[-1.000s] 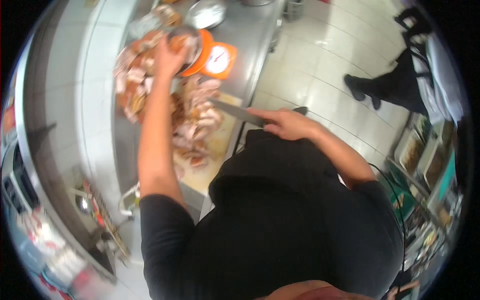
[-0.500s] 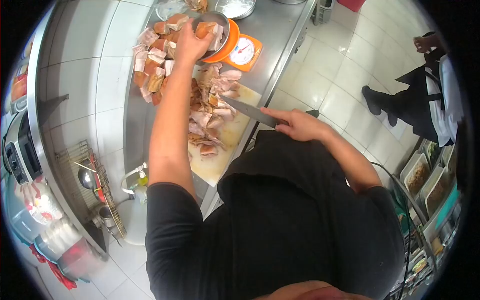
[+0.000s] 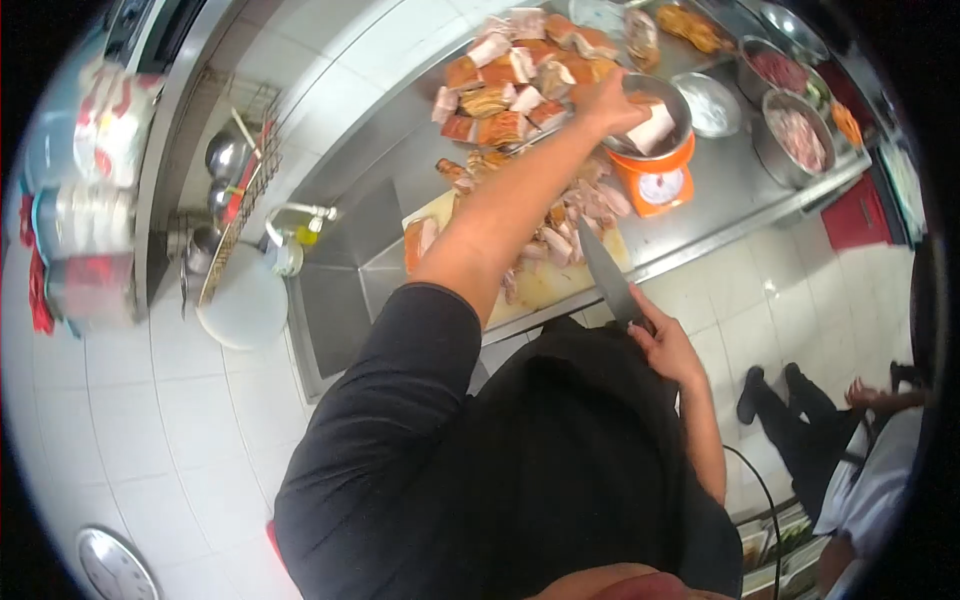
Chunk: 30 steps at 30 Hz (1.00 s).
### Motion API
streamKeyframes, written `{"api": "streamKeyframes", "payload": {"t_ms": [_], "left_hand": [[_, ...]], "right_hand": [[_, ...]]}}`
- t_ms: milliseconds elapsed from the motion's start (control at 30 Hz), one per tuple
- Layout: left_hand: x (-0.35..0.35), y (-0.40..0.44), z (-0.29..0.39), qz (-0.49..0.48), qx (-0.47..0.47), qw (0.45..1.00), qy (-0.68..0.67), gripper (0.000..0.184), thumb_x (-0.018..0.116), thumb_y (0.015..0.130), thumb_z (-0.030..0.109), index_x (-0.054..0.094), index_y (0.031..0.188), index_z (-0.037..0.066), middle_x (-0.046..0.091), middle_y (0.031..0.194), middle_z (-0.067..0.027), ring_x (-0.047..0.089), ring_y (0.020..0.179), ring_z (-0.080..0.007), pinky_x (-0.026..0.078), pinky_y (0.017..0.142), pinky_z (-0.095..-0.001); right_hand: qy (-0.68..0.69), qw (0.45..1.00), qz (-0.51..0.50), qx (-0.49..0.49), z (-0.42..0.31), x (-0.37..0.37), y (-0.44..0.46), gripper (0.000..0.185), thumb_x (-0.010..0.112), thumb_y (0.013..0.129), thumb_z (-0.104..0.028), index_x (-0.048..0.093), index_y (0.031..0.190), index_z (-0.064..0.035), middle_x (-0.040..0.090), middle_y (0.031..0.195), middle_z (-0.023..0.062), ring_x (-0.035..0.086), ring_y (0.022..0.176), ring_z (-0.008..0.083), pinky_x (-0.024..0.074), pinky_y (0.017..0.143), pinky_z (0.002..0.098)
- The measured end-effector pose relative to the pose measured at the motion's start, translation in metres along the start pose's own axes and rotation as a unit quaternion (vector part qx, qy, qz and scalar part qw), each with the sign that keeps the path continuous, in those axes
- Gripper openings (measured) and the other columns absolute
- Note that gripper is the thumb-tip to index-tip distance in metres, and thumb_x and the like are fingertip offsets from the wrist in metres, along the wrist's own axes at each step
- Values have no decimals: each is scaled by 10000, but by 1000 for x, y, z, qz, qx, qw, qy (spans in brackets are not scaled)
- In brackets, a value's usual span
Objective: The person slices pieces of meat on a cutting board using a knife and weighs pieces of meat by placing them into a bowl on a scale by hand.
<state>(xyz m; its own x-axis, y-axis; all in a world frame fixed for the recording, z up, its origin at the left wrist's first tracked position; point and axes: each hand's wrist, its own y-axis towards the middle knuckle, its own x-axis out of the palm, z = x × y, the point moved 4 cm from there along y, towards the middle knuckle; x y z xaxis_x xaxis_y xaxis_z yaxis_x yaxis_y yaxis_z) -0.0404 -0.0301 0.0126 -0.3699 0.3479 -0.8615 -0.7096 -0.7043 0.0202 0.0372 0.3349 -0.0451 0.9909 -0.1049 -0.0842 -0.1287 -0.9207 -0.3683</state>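
My left hand [image 3: 604,106] is over a metal bowl [image 3: 684,112], its fingers closed on a chunk of roast pork [image 3: 652,128] that sits inside the bowl. The bowl rests on an orange kitchen scale [image 3: 664,186] with a round dial. Near my body, my right hand [image 3: 664,342] grips a large knife [image 3: 604,268], whose blade points away from me over the board's near edge. Chopped meat [image 3: 590,205] covers much of the cutting board [image 3: 560,292], and my left forearm hides part of it.
Several pork chunks [image 3: 505,72] are heaped at the back. Bowls of meat [image 3: 797,138] stand to the right beyond a metal dish [image 3: 708,104]. A sink [image 3: 345,260] with a faucet [image 3: 305,212] lies left. Another person [image 3: 820,440] stands at the far right.
The view has swung right, bringing more bowls and the sink into sight. My left hand stays at the bowl with the pork chunk; the right keeps hold of the knife.
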Motion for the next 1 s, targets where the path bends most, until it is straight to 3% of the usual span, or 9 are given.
{"api": "streamKeyframes", "payload": {"t_ms": [67, 233, 300, 367, 500, 633, 733, 933, 1000], "left_hand": [[10, 10, -22, 5, -5, 994, -111, 832, 781, 741, 476, 565, 1428, 59, 701, 1292, -223, 658, 1237, -384, 508, 1072, -431], [4, -7, -7, 5, 14, 999, -52, 937, 800, 723, 536, 535, 1474, 43, 690, 1318, -231, 646, 1257, -392, 497, 1093, -428], [9, -13, 1, -1, 22, 999, -47, 980, 788, 721, 530, 480, 1512, 39, 686, 1317, -247, 659, 1234, -395, 515, 1074, -442], [9, -17, 7, -42, 15, 998, -33, 980, 782, 723, 494, 453, 1525, 37, 688, 1307, -252, 672, 1205, -398, 531, 1051, -450], [10, -21, 12, -57, 32, 998, -9, 956, 777, 721, 430, 444, 1526, 35, 700, 1272, -254, 690, 1161, -403, 550, 1020, -460], [8, -7, -2, 7, 51, 997, -49, 956, 822, 692, 409, 482, 1499, 25, 710, 1260, -234, 713, 1131, -348, 564, 995, -415], [-8, -1, -15, -56, -27, 967, -246, 920, 853, 689, 346, 511, 1476, 15, 699, 1278, -217, 725, 1093, -288, 578, 947, -379], [-59, 27, -50, 49, -44, 872, -486, 757, 866, 782, 166, 533, 1446, 17, 709, 1169, -157, 712, 1010, -246, 586, 848, -372], [-76, 54, -78, 87, -34, 904, -417, 721, 862, 786, 147, 543, 1415, -3, 696, 1202, -169, 711, 1005, -254, 588, 864, -372]], "right_hand": [[2, 1000, -3, -1, 2, 2, 6, 739, 646, 975, 35, 394, 1632, -188, 566, 1546, 130, 601, 1162, 135, 492, 994, 290], [-35, 999, -10, -25, 5, 7, 23, 760, 664, 960, 31, 396, 1634, -198, 682, 1341, 105, 510, 824, 96, 503, 787, 256], [-42, 999, -25, 12, 8, 7, 28, 761, 668, 958, 24, 397, 1633, -201, 663, 1385, 117, 513, 823, 99, 504, 790, 257], [-38, 999, -26, 19, 5, 10, 31, 763, 669, 958, 22, 399, 1632, -212, 719, 1139, 86, 492, 787, 100, 493, 763, 253], [-26, 1000, -12, -8, 3, 15, 33, 756, 666, 963, 22, 401, 1631, -210, 731, 1112, 103, 541, 832, 116, 500, 810, 261], [-30, 998, -24, 52, 4, 16, 32, 742, 662, 967, 20, 399, 1629, -188, 632, 1419, 160, 624, 988, 142, 508, 923, 281], [-8, 998, -18, 52, 4, 14, 30, 734, 663, 971, 15, 399, 1627, -178, 591, 1516, 179, 650, 1090, 163, 506, 977, 294], [6, 1000, 12, 26, 10, 6, 30, 719, 662, 979, -3, 401, 1626, -180, 572, 1535, 178, 628, 1235, 190, 488, 1043, 315], [7, 999, 17, 33, 8, 3, 28, 719, 660, 982, -8, 395, 1628, -175, 570, 1539, 170, 619, 1252, 190, 483, 1051, 315]]}}
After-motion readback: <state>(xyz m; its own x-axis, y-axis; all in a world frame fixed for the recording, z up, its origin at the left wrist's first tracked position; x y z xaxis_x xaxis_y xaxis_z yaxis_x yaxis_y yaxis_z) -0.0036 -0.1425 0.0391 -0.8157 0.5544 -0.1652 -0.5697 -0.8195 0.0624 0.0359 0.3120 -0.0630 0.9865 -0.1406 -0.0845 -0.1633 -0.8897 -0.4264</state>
